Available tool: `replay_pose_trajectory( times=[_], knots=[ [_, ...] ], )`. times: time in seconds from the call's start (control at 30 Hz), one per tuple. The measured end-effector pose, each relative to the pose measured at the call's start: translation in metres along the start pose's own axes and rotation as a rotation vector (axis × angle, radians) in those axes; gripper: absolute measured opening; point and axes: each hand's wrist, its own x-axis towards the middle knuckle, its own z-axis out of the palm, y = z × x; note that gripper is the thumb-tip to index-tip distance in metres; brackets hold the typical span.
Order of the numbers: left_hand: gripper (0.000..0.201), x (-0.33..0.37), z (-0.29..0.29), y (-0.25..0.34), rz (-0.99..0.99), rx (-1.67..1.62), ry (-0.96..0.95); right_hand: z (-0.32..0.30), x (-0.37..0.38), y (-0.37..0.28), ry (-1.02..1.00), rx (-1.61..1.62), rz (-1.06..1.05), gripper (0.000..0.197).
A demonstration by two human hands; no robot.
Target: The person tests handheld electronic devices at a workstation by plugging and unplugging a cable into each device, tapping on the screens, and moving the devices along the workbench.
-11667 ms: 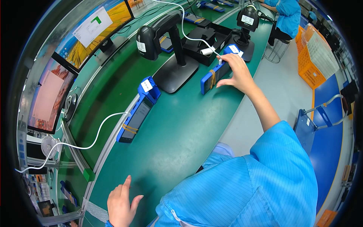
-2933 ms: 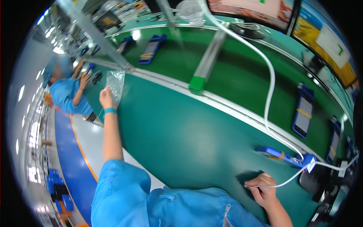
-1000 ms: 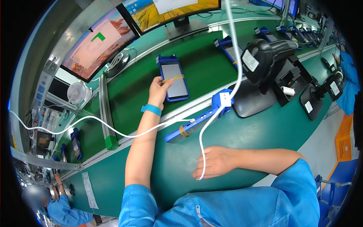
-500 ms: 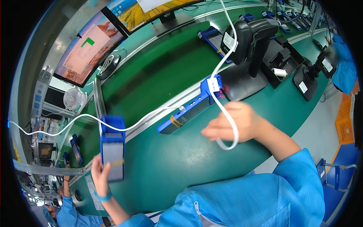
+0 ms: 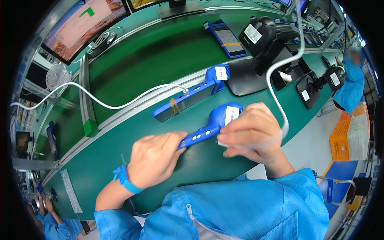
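Note:
My left hand [image 5: 154, 160] grips the lower end of a blue handheld terminal [image 5: 210, 126], held edge-on above the green table, with small ports along its side and a white label on its thick head. Beside that head my right hand [image 5: 254, 132], somewhat blurred, is closed on the end of a white cable [image 5: 276, 80] that loops down from above. Whether the cable's plug touches the terminal is hard to make out. Just beyond, a second blue terminal [image 5: 184, 100] with a yellow rubber band rests against the metal rail, another white cable [image 5: 132, 102] plugged into its side.
A black scanner on a stand [image 5: 260, 40] stands at back right, near a black tray [image 5: 294, 66] and a smaller stand [image 5: 308, 90]. Another banded terminal [image 5: 228, 40] lies on the green belt. A monitor [image 5: 84, 28] and small fan [image 5: 58, 76] are at left. Co-workers sit at both sides.
My left hand has brought the terminal from the left rail to the middle before me. My right hand, with the cable, is now beside its head. The view has shifted.

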Motion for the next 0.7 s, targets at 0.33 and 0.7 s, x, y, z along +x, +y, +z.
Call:
replay_pose_trajectory(
  times=[0.33, 0.7],
  knots=[
    [0.045, 0.006, 0.024, -0.014, -0.04, -0.186, 0.006, 0.045, -0.015, 0.009, -0.135, -0.035, 0.216, 0.021],
    [0.021, -0.102, 0.032, -0.098, -0.339, -0.412, 0.364, 0.06, -0.002, 0.024, -0.234, 0.074, 0.308, 0.014]
  ],
)
